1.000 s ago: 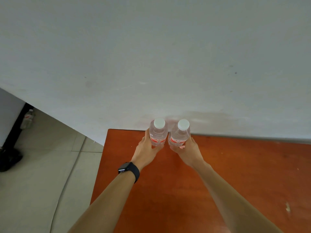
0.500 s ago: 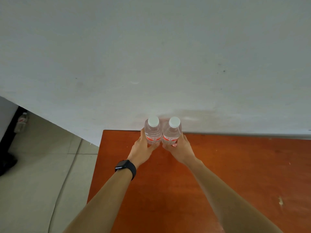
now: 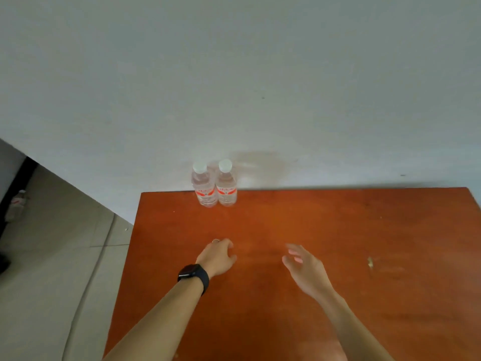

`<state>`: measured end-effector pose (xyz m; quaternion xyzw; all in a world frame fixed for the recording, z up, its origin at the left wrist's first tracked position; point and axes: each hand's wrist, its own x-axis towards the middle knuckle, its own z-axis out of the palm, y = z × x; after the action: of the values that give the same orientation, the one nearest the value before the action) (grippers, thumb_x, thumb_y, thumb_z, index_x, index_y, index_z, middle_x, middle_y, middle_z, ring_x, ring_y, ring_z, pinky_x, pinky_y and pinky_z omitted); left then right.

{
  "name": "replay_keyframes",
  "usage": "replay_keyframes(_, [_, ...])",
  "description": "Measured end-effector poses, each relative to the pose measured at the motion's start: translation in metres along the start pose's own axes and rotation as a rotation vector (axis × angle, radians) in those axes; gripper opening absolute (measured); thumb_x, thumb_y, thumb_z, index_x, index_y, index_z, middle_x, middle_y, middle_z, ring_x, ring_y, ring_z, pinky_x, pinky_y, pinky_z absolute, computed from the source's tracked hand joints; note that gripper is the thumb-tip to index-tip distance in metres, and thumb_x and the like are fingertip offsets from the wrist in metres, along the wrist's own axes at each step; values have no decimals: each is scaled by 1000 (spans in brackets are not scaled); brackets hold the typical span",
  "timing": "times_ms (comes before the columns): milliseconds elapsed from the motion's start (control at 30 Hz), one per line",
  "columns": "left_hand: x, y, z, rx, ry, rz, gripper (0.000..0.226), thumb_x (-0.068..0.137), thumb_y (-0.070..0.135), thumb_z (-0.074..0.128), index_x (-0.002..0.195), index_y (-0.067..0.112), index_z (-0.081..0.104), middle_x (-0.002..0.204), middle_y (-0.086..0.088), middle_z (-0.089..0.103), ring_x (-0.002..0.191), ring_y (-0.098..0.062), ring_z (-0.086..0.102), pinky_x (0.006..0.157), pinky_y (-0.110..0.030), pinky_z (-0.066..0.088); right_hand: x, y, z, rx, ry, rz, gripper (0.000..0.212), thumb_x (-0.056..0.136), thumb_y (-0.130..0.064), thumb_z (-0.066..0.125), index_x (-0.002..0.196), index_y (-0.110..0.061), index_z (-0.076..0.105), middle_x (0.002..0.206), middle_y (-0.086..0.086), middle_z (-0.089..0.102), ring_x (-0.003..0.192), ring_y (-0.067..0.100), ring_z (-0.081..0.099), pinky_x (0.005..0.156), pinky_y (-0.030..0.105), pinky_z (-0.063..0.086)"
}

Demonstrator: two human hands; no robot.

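Placing likely finished. Left bottle (image 3: pixel 205 187), right bottle (image 3: pixel 227 186) upright, touching, well beyond left hand (image 3: pixel 217 256) and right hand (image 3: pixel 304 267). Both empty, fingers loose. Next: clear arms, no bumping.

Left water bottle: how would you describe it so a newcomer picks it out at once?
Find the orange-brown table against the pale wall. At its far edge, near the left corner, two clear, white-capped, red-labelled bottles stand side by side. The left water bottle is nearer that corner than the right bottle.
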<state>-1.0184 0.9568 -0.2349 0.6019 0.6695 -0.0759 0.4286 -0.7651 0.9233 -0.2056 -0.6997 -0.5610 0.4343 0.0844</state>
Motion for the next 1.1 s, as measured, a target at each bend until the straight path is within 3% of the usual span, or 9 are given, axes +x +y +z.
replay_keyframes(133, [-29, 80, 61, 171, -68, 186, 46, 104, 40, 50, 145, 20, 48, 148, -6, 46, 126, -25, 52, 100, -37, 49, -87, 71, -39, -61, 109, -20, 38, 101, -42, 52, 137, -33, 54, 138, -13, 55, 130, 10, 51, 105, 28, 41])
replay_keyframes(300, [-93, 216, 148, 390, -54, 495, 44, 104, 39, 48, 143, 19, 49, 144, -7, 50, 127, -29, 51, 101, -44, 49, -210, 170, -95, -121, 425, 76, 32, 100, -33, 55, 130, -29, 64, 135, -5, 59, 126, 20, 54, 105, 35, 43])
replay_keyframes(467, [-190, 360, 255, 601, -66, 876, 44, 104, 39, 46, 144, 21, 48, 145, -8, 50, 135, -30, 45, 112, -45, 38, -363, 267, -145, -98, 743, 267, 39, 101, -46, 47, 138, -40, 54, 146, -14, 50, 138, 18, 39, 113, 35, 34])
replay_keyframes(633, [-301, 485, 376, 675, -127, 1234, 39, 102, 36, 50, 140, 25, 53, 137, -3, 56, 127, -26, 49, 106, -40, 41, -516, 360, -168, -46, 1003, 512, 43, 101, -49, 45, 144, -45, 46, 151, -14, 45, 145, 15, 30, 117, 34, 28])
replay_keyframes(767, [-379, 551, 460, 705, -158, 1500, 40, 101, 38, 52, 141, 29, 53, 142, 1, 55, 132, -23, 47, 112, -40, 36, -611, 414, -177, 11, 1147, 654, 45, 101, -47, 46, 146, -43, 44, 150, -15, 45, 145, 15, 28, 118, 35, 26])
replay_keyframes(933, [-464, 616, 553, 788, -235, 1732, 44, 104, 41, 45, 148, 37, 43, 154, 7, 42, 149, -18, 27, 124, -49, 12, -707, 488, -177, 102, 1349, 809, 42, 99, -41, 54, 141, -39, 52, 144, -12, 53, 140, 18, 36, 117, 32, 26])
replay_keyframes(1100, [-524, 675, 642, 775, -347, 1875, 45, 105, 38, 45, 149, 38, 42, 158, 7, 38, 150, -17, 23, 126, -48, 11, -783, 553, -193, 158, 1447, 932, 41, 98, -36, 59, 139, -36, 56, 142, -10, 55, 139, 21, 38, 117, 33, 26])
